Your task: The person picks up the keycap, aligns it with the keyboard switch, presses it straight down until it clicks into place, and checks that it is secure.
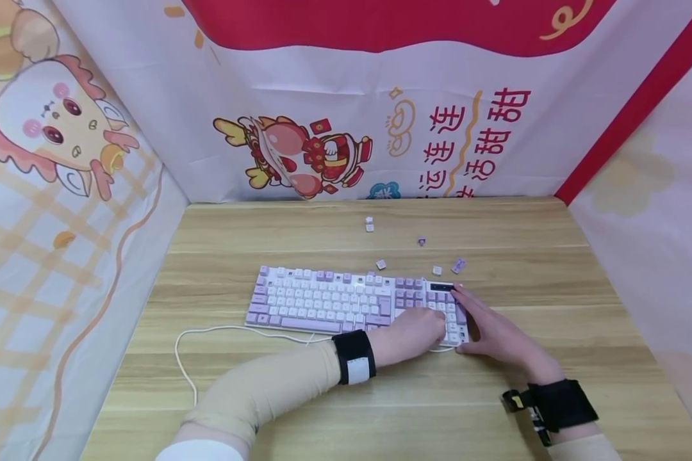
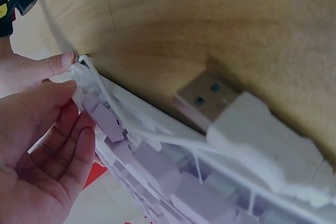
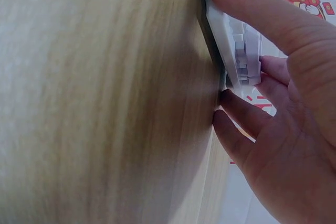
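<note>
A white and purple keyboard (image 1: 330, 299) lies on the wooden table. My left hand (image 1: 409, 336) reaches across to its number pad at the right end. In the left wrist view, the thumb and forefinger of that hand pinch a white keycap (image 2: 79, 96) at the keyboard's near edge, mostly hidden by the fingers. My right hand (image 1: 502, 333) grips the right end of the keyboard. Its thumb (image 3: 252, 3) presses the near edge, the other fingers reach round to the far side, and some fingertips touch the table. Several gaps show among the top-row keys.
Behind the keyboard lie loose white keycaps (image 1: 381, 264) and small purple pieces (image 1: 458, 265). A white cable (image 1: 207, 330) loops left of the keyboard, and its USB plug (image 2: 262, 140) shows close up in the left wrist view. Printed cloth (image 1: 346, 128) hangs behind and beside the table.
</note>
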`<action>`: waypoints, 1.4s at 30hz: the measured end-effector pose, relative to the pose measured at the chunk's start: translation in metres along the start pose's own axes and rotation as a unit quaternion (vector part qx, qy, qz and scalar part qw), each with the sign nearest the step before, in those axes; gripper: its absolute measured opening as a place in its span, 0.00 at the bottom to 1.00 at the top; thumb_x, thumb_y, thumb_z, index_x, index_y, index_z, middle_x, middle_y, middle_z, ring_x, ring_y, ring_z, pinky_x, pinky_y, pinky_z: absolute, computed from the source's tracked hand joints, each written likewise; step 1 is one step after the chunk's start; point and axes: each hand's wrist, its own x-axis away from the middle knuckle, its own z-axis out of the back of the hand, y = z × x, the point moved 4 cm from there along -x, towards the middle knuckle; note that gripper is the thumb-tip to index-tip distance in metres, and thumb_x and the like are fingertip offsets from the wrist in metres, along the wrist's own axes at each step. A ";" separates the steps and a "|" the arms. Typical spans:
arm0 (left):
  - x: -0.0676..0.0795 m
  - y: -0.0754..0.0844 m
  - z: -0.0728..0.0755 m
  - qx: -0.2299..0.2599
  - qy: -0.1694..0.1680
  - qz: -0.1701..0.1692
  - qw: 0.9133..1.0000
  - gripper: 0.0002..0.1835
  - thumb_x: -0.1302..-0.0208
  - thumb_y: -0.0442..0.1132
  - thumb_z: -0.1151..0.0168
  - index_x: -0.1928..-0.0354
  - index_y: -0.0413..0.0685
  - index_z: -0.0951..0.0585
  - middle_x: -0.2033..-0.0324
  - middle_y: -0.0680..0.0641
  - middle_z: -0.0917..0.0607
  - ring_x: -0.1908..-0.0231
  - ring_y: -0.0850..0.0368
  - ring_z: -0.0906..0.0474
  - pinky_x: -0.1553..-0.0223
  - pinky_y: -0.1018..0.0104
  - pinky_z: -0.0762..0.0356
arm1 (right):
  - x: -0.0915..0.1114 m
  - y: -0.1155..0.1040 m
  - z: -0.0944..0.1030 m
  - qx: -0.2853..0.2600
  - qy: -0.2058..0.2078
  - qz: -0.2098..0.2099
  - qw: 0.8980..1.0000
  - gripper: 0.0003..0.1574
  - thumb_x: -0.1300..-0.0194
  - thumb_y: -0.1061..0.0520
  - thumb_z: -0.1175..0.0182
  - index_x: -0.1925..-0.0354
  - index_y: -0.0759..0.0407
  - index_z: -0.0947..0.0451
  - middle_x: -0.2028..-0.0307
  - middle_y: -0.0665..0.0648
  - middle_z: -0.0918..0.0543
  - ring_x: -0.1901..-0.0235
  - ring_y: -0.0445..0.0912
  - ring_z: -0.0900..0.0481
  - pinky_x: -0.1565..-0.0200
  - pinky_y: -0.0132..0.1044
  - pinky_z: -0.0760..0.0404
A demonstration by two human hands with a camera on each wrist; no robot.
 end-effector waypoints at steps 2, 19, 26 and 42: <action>-0.001 -0.001 0.001 0.021 -0.004 0.009 1.000 0.05 0.33 0.40 0.36 0.64 0.55 0.12 0.67 0.57 0.14 0.72 0.68 0.25 0.71 0.81 0.29 | 0.001 -0.001 0.001 0.000 0.002 0.003 1.000 0.68 0.48 0.51 0.23 0.21 0.55 0.54 0.20 0.62 0.53 0.24 0.63 0.47 0.28 0.60 0.40; 0.001 0.000 -0.001 -0.045 0.005 -0.029 0.999 0.06 0.33 0.40 0.37 0.63 0.55 0.12 0.65 0.57 0.12 0.70 0.66 0.20 0.68 0.79 0.23 | 0.002 -0.004 0.004 0.006 0.010 0.013 1.000 0.68 0.48 0.51 0.23 0.21 0.55 0.54 0.20 0.61 0.53 0.24 0.63 0.47 0.28 0.60 0.40; 0.002 -0.003 0.000 -0.007 -0.001 -0.026 1.000 0.05 0.33 0.44 0.35 0.64 0.58 0.12 0.66 0.58 0.14 0.71 0.68 0.22 0.68 0.81 0.27 | 0.004 -0.005 0.003 0.003 0.015 0.018 1.000 0.68 0.48 0.51 0.23 0.21 0.54 0.53 0.20 0.61 0.52 0.24 0.63 0.47 0.28 0.59 0.41; 0.008 -0.011 0.008 -0.022 0.025 -0.031 0.999 0.05 0.34 0.45 0.34 0.61 0.61 0.11 0.67 0.59 0.15 0.68 0.68 0.20 0.63 0.79 0.23 | 0.002 -0.002 0.000 0.000 0.006 0.013 1.000 0.68 0.47 0.50 0.24 0.21 0.56 0.55 0.20 0.62 0.54 0.24 0.64 0.48 0.27 0.60 0.41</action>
